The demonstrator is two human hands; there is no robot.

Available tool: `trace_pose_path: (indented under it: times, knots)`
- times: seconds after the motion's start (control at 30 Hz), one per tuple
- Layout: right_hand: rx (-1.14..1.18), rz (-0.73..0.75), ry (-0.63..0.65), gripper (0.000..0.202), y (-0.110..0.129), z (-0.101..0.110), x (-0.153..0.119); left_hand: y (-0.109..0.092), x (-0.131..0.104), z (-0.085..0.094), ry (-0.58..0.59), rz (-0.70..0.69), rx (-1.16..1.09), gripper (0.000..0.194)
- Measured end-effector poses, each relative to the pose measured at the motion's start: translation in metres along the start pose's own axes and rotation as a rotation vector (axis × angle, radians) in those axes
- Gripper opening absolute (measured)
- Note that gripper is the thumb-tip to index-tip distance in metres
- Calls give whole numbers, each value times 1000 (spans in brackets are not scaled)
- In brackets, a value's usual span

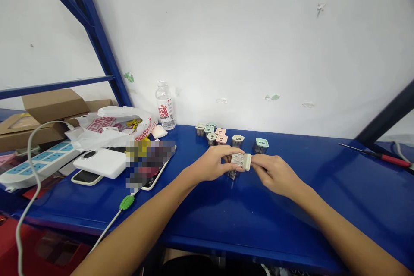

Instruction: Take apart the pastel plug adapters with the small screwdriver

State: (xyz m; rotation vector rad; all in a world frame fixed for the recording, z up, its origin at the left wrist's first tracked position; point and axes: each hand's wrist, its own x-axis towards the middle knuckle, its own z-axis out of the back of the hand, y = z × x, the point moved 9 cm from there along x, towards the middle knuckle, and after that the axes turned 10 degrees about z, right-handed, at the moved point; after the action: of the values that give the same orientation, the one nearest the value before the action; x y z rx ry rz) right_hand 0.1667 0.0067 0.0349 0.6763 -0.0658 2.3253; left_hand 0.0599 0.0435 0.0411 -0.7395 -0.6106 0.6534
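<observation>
My left hand (215, 163) is closed around a small clear pencil sharpener (238, 159) with a cream top, held on its side over the blue table. My right hand (273, 172) has its fingers pinched together at the cream end; whether they hold anything more is hidden. Just below the held sharpener, another clear piece (233, 174) partly shows. Behind my hands stand several small sharpeners in a cluster, among them a pink one (221, 139) and a green one (209, 129). A cream one (237, 139) and a mint one (261, 145) stand apart from them.
On the blue table (220, 224) at the left are a phone (157, 174), a white power bank (101, 163), a power strip (48, 161), plastic bags (106, 127) and a cardboard box (54, 103). A bottle (165, 105) stands near the wall. A red-handled screwdriver (394, 160) lies right.
</observation>
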Motion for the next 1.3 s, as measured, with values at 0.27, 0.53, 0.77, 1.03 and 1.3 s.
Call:
trace_pose_path:
  times: [0.27, 0.53, 0.77, 1.03, 1.3]
  knots:
    - [12, -2, 13, 27, 6, -2, 1, 2, 0, -3, 22, 29, -34, 36]
    - [114, -141, -4, 22, 0, 9, 6, 4, 3, 13, -29, 58, -103, 44]
    - [221, -227, -169, 50, -22, 13, -4, 24, 4, 19, 0, 152, -345, 49]
    - [30, -59, -319, 39, 1, 19, 2, 17, 6, 1, 2, 147, -313, 52]
    - [-297, 155, -261, 35, 29, 13, 2, 11, 1, 14, -160, 187, 7, 16]
